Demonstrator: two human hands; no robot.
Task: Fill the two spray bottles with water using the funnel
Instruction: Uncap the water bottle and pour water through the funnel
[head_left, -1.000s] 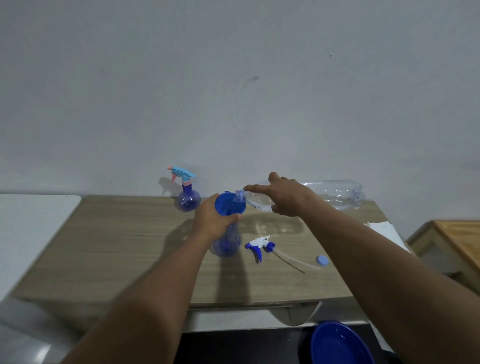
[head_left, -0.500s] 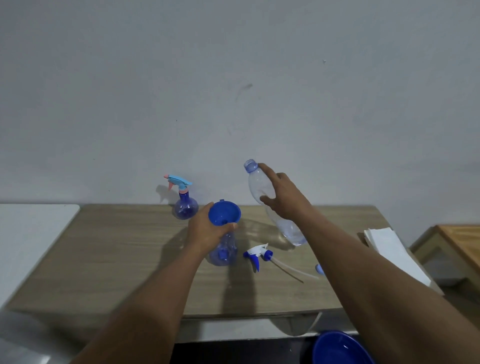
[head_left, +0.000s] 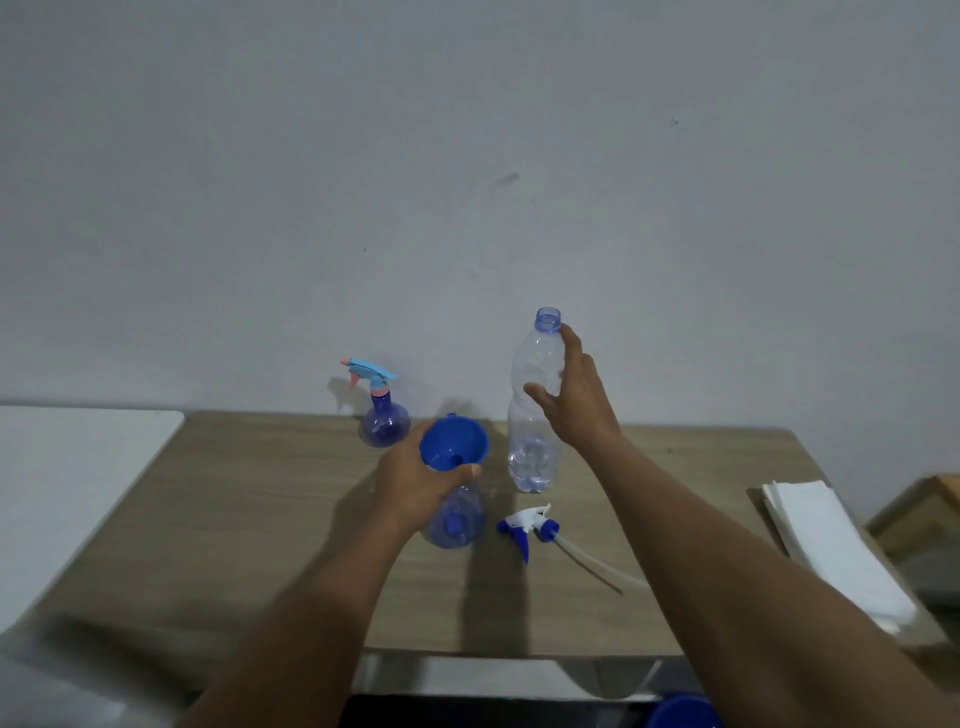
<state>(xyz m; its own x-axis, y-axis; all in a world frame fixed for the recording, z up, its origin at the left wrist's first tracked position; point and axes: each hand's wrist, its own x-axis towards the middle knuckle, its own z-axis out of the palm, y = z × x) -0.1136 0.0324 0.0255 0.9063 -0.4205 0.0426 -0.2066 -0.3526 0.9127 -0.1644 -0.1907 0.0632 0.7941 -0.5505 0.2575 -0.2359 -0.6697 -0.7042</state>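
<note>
A blue funnel (head_left: 454, 445) sits in the neck of a round blue spray bottle (head_left: 457, 519) at the table's middle; my left hand (head_left: 415, 483) grips the funnel and the bottle's neck. To its right a clear, uncapped water bottle (head_left: 535, 410) stands upright on the table with a little water at its bottom; my right hand (head_left: 574, 400) holds its upper part. The bottle's white-and-blue spray head (head_left: 527, 527) with its tube lies on the table beside it. A second spray bottle (head_left: 384, 415), with a light-blue and pink head screwed on, stands by the wall.
A wooden table (head_left: 208, 519) stands against a grey wall. A stack of white paper napkins (head_left: 826, 545) lies at its right edge. A white surface (head_left: 67, 467) adjoins on the left, a wooden piece (head_left: 930, 509) on the right. A blue round object (head_left: 683, 714) shows below the front edge.
My right hand tipped the water bottle up from pouring into the funnel and set it upright on the table. The left hand stayed on the funnel.
</note>
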